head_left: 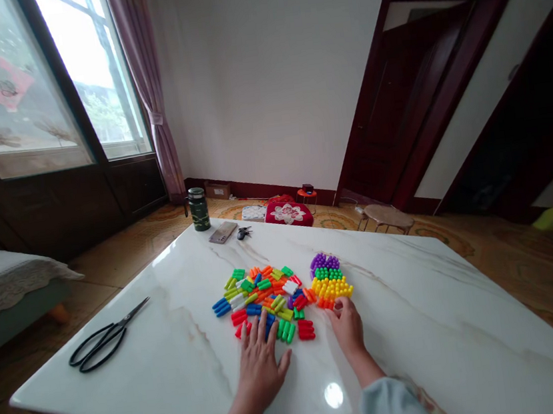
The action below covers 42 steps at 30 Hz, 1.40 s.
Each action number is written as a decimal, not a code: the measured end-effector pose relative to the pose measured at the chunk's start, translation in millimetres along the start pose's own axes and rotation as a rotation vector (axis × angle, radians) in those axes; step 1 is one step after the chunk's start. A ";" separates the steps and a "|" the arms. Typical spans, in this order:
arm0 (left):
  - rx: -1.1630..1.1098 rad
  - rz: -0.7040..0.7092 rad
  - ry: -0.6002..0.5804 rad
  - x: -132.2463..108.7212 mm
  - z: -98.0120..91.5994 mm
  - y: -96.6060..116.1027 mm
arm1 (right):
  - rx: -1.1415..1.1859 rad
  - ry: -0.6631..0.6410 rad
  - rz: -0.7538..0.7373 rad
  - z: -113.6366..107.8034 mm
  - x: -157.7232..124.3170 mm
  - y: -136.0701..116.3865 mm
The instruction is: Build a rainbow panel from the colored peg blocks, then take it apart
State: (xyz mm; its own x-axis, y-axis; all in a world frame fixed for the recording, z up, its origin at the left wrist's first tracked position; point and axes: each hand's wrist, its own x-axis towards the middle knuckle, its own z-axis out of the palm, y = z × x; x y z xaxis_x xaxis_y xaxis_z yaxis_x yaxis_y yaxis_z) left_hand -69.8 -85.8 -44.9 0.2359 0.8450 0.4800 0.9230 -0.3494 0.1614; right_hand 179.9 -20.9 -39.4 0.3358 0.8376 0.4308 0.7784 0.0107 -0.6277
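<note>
A loose heap of small colourful plastic pieces (264,284), bullet-shaped and mostly joined side by side, lies on the white marble-patterned table. Over its near edge my left hand (261,363) is spread, fingertips touching blue and red pieces. To the right, similar pieces form colour bands: purple (324,263) at the back, then green (328,273), yellow (331,287) and orange (325,303) in front. My right hand (348,327) is at the front of these bands, thumb and fingers pinched together beside the orange ones. Whatever is between those fingertips is hidden.
Black-handled scissors (108,336) lie on the left of the table (187,379). A camouflage-patterned flask (199,210), a phone (223,232) and keys (244,233) are at the far edge. Beyond it stand a red floral-covered seat (288,213) and a stool (387,217).
</note>
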 end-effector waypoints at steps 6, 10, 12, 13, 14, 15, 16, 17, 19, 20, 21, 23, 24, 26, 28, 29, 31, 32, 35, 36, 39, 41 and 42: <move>-0.010 -0.004 -0.006 -0.2 1.2 -0.2 | -0.052 -0.005 0.053 5.3 2.8 -3.6; -0.026 -0.006 -0.003 -0.3 2.1 -0.6 | -0.088 0.009 0.066 8.7 8.0 -4.3; -0.028 -0.010 -0.006 -0.5 1.8 -0.2 | -0.097 0.015 0.061 10.3 7.5 -3.5; -0.028 -0.013 -0.009 -0.5 1.6 0.1 | -0.101 0.017 0.055 10.9 6.7 -3.0; -0.027 -0.016 -0.012 -0.4 1.3 0.4 | -0.108 0.024 0.046 11.1 5.5 -2.8; -0.026 -0.018 -0.015 -0.4 1.0 0.7 | -0.116 0.036 0.035 10.8 4.0 -2.9; -0.025 -0.020 -0.017 -0.3 0.8 1.1 | -0.123 0.053 0.028 10.1 2.5 -3.6; -0.024 -0.021 -0.019 -0.2 0.7 1.4 | -0.130 0.072 0.013 8.8 1.0 -5.1; -0.022 -0.021 -0.016 0.0 0.4 2.0 | -0.148 0.102 -0.079 4.9 -1.4 -11.2; -0.022 -0.020 -0.013 0.0 0.3 2.3 | -0.162 0.104 -0.158 2.7 -2.0 -16.0; -0.024 -0.021 -0.008 0.1 0.0 2.4 | -0.179 0.092 -0.252 0.6 -2.0 -21.9; -0.030 -0.020 0.000 0.1 -0.7 2.6 | -0.237 0.036 -0.428 -2.2 0.1 -35.8; -0.033 -0.020 0.001 0.1 -1.1 2.6 | -0.276 -0.009 -0.480 -2.5 2.2 -43.0; -0.031 -0.022 -0.003 0.1 -2.0 2.5 | -0.364 -0.112 -0.518 -0.6 7.7 -55.7; -0.024 -0.024 -0.012 0.2 -2.5 2.6 | -0.436 -0.202 -0.514 3.7 14.2 -63.7; -0.023 -0.024 -0.015 0.3 -2.6 2.7 | -0.458 -0.239 -0.508 6.4 17.2 -65.7; -0.028 -0.026 -0.017 0.5 -2.7 3.2 | -0.474 -0.291 -0.500 11.4 22.5 -66.1; -0.034 -0.032 -0.015 0.6 -2.6 3.6 | -0.473 -0.308 -0.504 13.5 24.6 -65.0; -0.050 -0.047 -0.011 0.9 -2.8 4.1 | -0.442 -0.318 -0.547 17.0 29.4 -60.1; -0.051 -0.048 -0.013 0.9 -2.9 4.1 | -0.420 -0.311 -0.564 17.3 30.5 -58.7; -0.052 -0.034 -0.017 0.7 -3.4 3.2 | -0.314 -0.268 -0.581 15.9 32.7 -58.1; -0.057 -0.028 -0.005 0.5 -3.5 2.7 | -0.202 -0.205 -0.515 13.4 32.4 -60.9; -0.059 -0.025 0.002 0.4 -3.6 2.6 | -0.131 -0.162 -0.444 11.4 31.7 -62.6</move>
State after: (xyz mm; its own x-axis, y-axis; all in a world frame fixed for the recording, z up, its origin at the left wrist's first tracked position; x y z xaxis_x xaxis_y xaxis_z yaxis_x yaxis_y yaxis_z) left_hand -68.4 -87.8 -41.2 0.2122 0.8532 0.4764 0.9089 -0.3514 0.2245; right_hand 135.8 11.2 6.0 -0.1224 0.8422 0.5251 0.8912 0.3261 -0.3153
